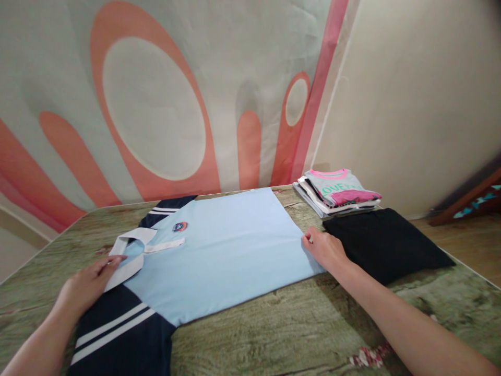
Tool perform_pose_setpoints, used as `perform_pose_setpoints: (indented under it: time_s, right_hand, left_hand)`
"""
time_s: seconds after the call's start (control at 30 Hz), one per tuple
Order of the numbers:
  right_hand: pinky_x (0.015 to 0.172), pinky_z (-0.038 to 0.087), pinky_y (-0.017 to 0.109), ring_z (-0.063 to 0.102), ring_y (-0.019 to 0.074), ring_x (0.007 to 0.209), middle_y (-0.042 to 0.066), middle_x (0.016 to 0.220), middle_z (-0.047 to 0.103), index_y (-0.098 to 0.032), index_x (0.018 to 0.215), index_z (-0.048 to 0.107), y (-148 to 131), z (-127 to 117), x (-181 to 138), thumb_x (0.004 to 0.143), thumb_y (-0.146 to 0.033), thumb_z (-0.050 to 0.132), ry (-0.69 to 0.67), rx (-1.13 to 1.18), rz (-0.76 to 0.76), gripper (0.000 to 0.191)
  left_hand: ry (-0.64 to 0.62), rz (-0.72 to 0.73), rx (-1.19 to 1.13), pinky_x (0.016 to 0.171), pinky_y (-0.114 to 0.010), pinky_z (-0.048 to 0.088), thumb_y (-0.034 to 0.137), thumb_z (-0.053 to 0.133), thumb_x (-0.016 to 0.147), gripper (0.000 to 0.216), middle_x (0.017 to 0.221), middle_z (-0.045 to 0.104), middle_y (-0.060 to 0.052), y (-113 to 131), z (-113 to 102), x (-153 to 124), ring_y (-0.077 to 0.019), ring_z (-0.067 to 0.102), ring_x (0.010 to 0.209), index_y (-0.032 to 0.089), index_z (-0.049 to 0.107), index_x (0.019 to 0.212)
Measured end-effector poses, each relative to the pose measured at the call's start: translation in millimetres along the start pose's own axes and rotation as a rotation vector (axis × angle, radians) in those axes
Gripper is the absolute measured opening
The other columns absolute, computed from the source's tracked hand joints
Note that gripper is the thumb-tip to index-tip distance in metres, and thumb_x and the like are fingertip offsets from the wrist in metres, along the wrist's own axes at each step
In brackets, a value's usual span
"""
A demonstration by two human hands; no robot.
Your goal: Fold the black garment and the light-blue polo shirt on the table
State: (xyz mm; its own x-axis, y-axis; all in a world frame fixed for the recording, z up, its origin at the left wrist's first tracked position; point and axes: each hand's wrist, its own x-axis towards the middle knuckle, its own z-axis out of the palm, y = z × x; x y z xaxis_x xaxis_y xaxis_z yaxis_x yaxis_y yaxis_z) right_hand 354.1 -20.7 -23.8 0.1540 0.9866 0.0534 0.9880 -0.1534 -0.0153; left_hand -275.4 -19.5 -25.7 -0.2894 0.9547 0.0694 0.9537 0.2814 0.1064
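A light blue polo shirt (235,245) lies spread flat, its white collar to the left and its hem to the right. Its navy sleeves carry white stripes, and a small round badge (180,226) sits on the chest. At the collar, my left hand (90,279) is closed with thumb and fingers pinching the white edge. My right hand (323,248) pinches the hem at the shirt's right end, fingers curled together. The near sleeve reaches past the bottom of the view.
The shirt lies on a wood-patterned tabletop (242,334). Right of the hem rests a folded black garment (387,245). Behind it stands a stack of folded clothes (338,190), a grey and pink top uppermost. A wall with a coral pattern (156,104) rises behind the table.
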Motion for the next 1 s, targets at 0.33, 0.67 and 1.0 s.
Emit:
perform_pose_setpoints:
  time_s: [0.33,0.67,1.0]
  right_hand:
    - [0.061,0.042,0.030,0.070,0.0250,0.073,0.008,0.079,0.073,-0.022,0.095,0.059,-3,-3,-3,0.095,-0.037,0.040,0.012,-0.071,-0.013,0.024]
    - [0.060,0.044,0.029,0.071,0.0258,0.076,0.009,0.080,0.073,-0.019,0.100,0.056,0,2,-5,0.098,-0.032,0.037,0.061,-0.118,-0.073,0.022]
    - [0.060,0.041,0.028,0.071,0.0246,0.079,0.011,0.082,0.072,-0.017,0.102,0.056,4,-7,-3,0.098,-0.030,0.037,0.006,-0.076,-0.091,0.024]
  left_hand:
    - [0.070,-0.052,-0.008,0.078,-0.030,0.046,0.056,0.034,0.087,0.046,0.111,0.073,0.001,17,-11,-13,-0.0236,0.066,0.093,0.034,0.066,0.111]
    - [0.345,0.209,-0.052,0.092,-0.040,0.047,0.048,0.035,0.091,0.029,0.110,0.068,0.011,81,-53,-34,-0.0220,0.061,0.105,0.039,0.059,0.105]
    - [-0.061,0.969,-0.008,0.106,-0.039,0.040,0.039,0.038,0.097,0.043,0.140,0.052,-0.011,314,-24,-89,-0.0230,0.050,0.127,0.019,0.052,0.132]
